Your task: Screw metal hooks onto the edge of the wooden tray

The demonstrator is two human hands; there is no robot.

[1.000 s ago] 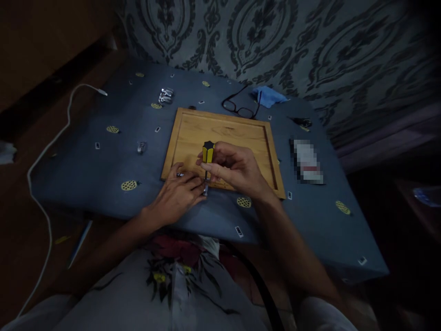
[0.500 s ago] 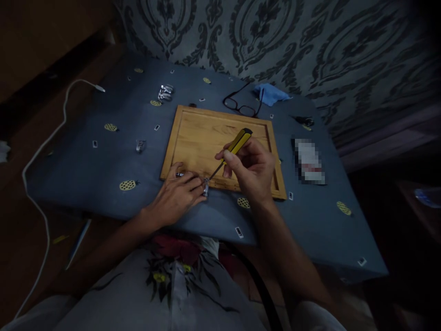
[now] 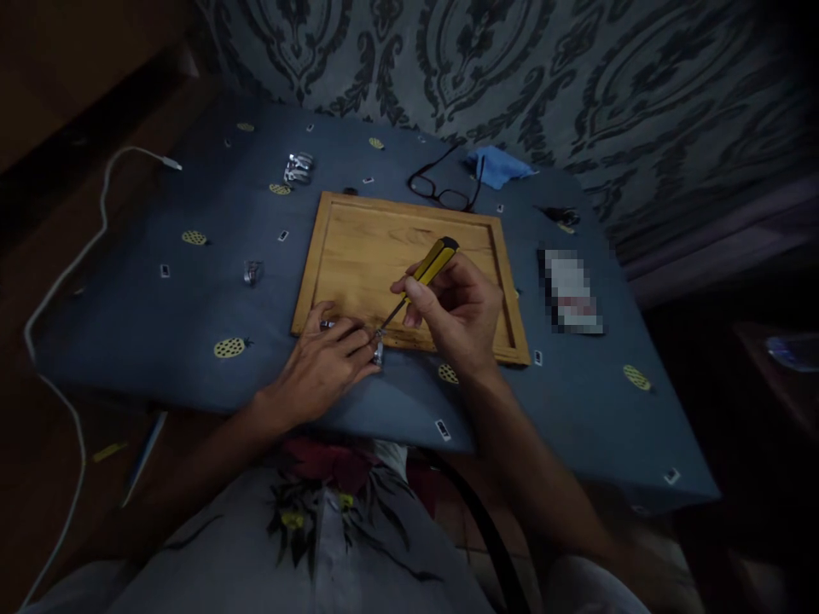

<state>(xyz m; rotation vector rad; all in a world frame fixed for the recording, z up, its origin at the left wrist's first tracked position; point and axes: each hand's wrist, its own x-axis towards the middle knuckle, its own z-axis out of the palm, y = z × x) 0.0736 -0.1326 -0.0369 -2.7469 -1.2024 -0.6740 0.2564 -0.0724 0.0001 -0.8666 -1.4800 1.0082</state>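
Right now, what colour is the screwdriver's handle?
The handle is yellow and black; the head view shows it best.

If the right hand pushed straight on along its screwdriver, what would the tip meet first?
Probably the small metal piece by the left hand; the screwdriver may touch it already, though depth is unclear.

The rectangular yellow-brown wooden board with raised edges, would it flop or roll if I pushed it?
The board would probably stay stiff, since it looks like framed wood. It likely wouldn't roll, lying flat with straight edges.
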